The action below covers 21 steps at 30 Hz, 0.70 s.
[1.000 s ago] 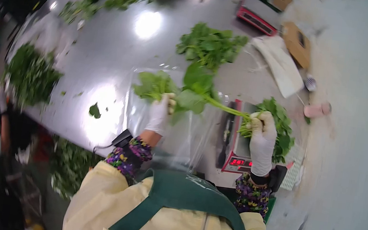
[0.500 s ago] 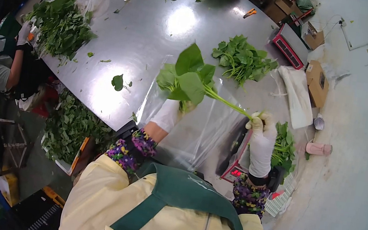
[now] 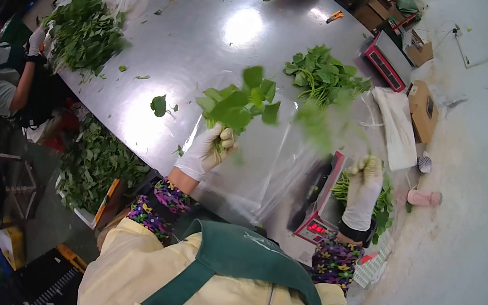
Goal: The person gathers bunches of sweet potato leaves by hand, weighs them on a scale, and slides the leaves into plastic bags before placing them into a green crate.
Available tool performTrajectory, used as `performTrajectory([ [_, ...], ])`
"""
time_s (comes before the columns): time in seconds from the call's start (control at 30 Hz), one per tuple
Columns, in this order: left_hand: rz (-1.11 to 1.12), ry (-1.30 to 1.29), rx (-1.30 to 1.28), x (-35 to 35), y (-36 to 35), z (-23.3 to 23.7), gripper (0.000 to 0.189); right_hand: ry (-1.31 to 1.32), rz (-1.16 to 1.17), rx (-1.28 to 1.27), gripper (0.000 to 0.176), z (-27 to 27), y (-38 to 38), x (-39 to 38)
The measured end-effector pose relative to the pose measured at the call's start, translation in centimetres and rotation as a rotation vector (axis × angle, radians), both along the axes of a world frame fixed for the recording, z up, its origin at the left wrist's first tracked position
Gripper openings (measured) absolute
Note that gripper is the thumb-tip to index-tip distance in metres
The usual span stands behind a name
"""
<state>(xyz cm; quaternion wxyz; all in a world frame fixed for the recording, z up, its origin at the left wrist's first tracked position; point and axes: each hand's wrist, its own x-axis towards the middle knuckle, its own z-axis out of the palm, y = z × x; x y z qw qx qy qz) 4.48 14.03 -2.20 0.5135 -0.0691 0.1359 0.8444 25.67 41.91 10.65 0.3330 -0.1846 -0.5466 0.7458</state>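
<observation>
Clutches bright, broad-leaved greens [image 3: 233,105] in left hand [image 3: 205,152]. Pinches a blurred green sprig [image 3: 316,125] in right hand [image 3: 364,186].

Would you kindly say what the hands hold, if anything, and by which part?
The left hand grips leafy greens by their stems; whether the right hand holds the blurred sprig is unclear.

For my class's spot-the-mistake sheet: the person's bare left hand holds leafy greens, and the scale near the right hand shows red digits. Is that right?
No: the left hand isn't bare; the head view shows it in a white glove. It holds leafy greens, and the scale near the right hand shows red digits.
</observation>
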Motion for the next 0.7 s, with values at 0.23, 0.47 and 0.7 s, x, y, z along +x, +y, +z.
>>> performTrajectory([
  [0.23,0.079,0.035,0.002,-0.4,-1.7,0.0,0.028,0.019,-0.088,0.006,0.013,-0.5,-0.7,-2.2],
  [0.47,0.053,0.158,-0.102,1.1,0.1,-0.1,0.027,-0.357,-0.184,0.462,0.011,-0.9,-8.3,-6.2],
  [0.7,0.108,0.061,-0.083,5.5,4.3,3.2,0.023,-0.378,-0.221,0.896,0.013,-2.7,-13.3,-8.1],
])
